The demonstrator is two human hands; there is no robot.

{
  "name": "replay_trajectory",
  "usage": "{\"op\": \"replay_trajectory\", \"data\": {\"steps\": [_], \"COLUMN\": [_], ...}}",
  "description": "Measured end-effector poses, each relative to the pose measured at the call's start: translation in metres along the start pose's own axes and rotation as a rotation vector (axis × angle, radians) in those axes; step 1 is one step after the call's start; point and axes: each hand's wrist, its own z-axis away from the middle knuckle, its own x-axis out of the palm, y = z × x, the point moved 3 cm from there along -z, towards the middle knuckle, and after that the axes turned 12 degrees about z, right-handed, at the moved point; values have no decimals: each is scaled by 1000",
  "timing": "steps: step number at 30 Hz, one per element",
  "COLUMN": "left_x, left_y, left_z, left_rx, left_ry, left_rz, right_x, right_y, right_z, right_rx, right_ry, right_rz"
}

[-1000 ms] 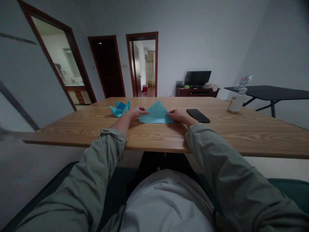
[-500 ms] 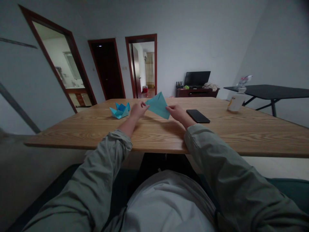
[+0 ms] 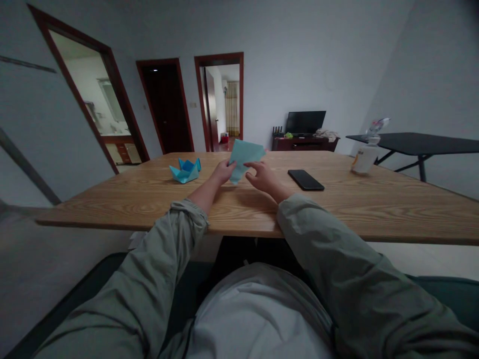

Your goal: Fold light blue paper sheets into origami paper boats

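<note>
A light blue sheet of folded paper [image 3: 245, 152] is held up above the table, tilted, with its lower corner pointing down. My left hand [image 3: 223, 172] pinches it at the left edge, thumb on the near face. My right hand [image 3: 263, 178] lies against the near face at the lower right, its index finger stretched out and the thumb apart below. What its other fingers do behind is partly hidden. Left of my hands, blue folded-paper boats [image 3: 186, 171] stand close together on the wooden table [image 3: 149, 204].
A black phone [image 3: 306, 180] lies right of my right hand. Farther right stands a white bottle [image 3: 364, 157] with a clear top. Behind are a black folding table [image 3: 415, 142] and a television [image 3: 306, 122] on a dark cabinet [image 3: 305, 144].
The paper has turned in my hands, and its top corner has given way to a broad upper edge. My right hand has moved left and loosened its pinch on the corner.
</note>
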Motion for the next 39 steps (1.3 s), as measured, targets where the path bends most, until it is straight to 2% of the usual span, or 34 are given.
{"op": "replay_trajectory", "data": {"steps": [4,7,10,13,16,23,26,28,31,33,37,39], "left_x": [-15,-17,-17,-21,-27,-39,-42,-43,-45,-45,-38,-34], "left_y": [-2,-3,-5,-6,-7,-12,-14,-16,-22,-24,-17,-11], "left_z": [3,8,13,17,20,19,19,20,20,19,19,22], "left_rx": [-2,-54,-125,-174,-221,-292,-325,-347,-373,-338,-178,-145], "left_ry": [-52,-146,-215,-236,-241,-162,-150,-163,-221,-272,-459,-547], "left_rz": [49,105,128,102,67,63,-34,-154,-378,-478,-610,-694], "right_x": [-12,-16,-12,-5,-1,13,17,18,18,16,15,17], "right_y": [30,50,64,67,70,78,82,84,83,80,76,76], "right_z": [-3,-2,0,1,2,7,9,11,14,15,16,16], "right_rx": [213,355,433,386,370,519,566,595,555,524,504,487], "right_ry": [188,230,93,-73,-86,-207,-271,-344,-440,-459,-512,-553], "right_rz": [55,31,-56,-108,-161,-361,-336,-229,14,96,83,70]}}
